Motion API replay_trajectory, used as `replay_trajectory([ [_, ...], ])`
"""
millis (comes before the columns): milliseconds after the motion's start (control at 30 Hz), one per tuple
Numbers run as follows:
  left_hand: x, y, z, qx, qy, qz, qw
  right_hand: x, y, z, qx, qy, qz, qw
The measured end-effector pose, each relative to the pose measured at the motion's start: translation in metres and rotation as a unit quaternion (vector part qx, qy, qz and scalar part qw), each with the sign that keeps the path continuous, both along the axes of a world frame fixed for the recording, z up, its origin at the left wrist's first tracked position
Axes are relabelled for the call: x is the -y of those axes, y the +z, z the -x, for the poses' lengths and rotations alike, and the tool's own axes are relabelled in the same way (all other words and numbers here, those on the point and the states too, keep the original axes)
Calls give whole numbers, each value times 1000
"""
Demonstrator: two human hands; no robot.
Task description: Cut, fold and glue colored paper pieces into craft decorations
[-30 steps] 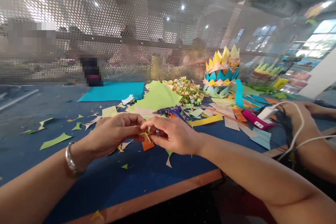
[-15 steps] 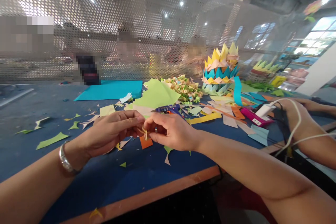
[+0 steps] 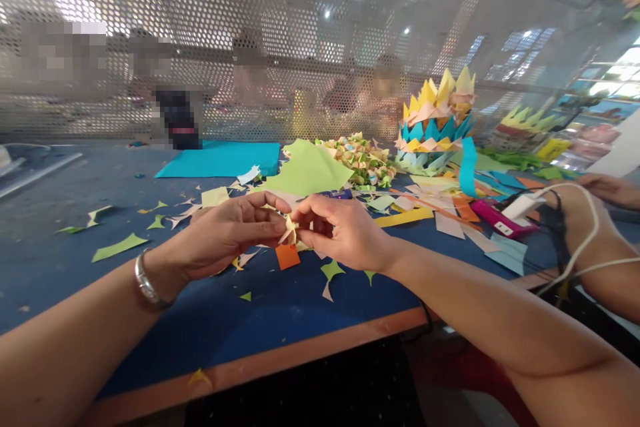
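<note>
A small folded cream paper piece (image 3: pixel 289 231) is pinched between my two hands above the blue table. My left hand (image 3: pixel 243 230), with a silver bracelet at the wrist, grips it from the left. From the right, my right hand (image 3: pixel 337 230) holds it with thumb and fingers closed. Just below lies an orange paper square (image 3: pixel 287 257). Behind my fingers are a light green sheet (image 3: pixel 310 170) and a blue tool (image 3: pixel 337 194), mostly hidden. A heap of small folded paper pieces (image 3: pixel 363 160) rests farther back.
Paper scraps (image 3: pixel 120 247) lie across the table (image 3: pixel 200 333). Farther back are a teal sheet (image 3: pixel 220 160) and a tiered paper crown stack (image 3: pixel 435 127). A magenta power strip (image 3: pixel 500 220) with white cables sits at right, beside another person's arm (image 3: pixel 585 240).
The view has shifted, so the table items appear farther right and slightly higher. The cream piece has turned between my fingers and shows more of its folded shape.
</note>
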State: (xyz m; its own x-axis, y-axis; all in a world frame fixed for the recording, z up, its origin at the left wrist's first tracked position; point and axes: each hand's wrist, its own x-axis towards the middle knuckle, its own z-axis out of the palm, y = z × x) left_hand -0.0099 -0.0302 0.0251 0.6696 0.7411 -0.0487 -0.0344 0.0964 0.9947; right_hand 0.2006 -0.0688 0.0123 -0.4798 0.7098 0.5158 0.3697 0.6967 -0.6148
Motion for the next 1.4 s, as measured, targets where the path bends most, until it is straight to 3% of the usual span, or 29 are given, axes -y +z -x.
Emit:
replay_trajectory([
  [267, -1, -2, 1, -8, 8, -46, 999, 0, 1, 1, -2, 0, -20, 1000],
  [533, -1, 3, 6, -42, -29, -116, 992, -1, 1, 1, -18, -23, -17, 999],
  [700, 1, 1, 2, -42, -9, -156, 987, 0, 1, 0, 1, -43, -21, 999],
  [1400, -2, 0, 5, 24, -23, -25, 999, 1, 2, 2, -16, -30, -15, 999],
])
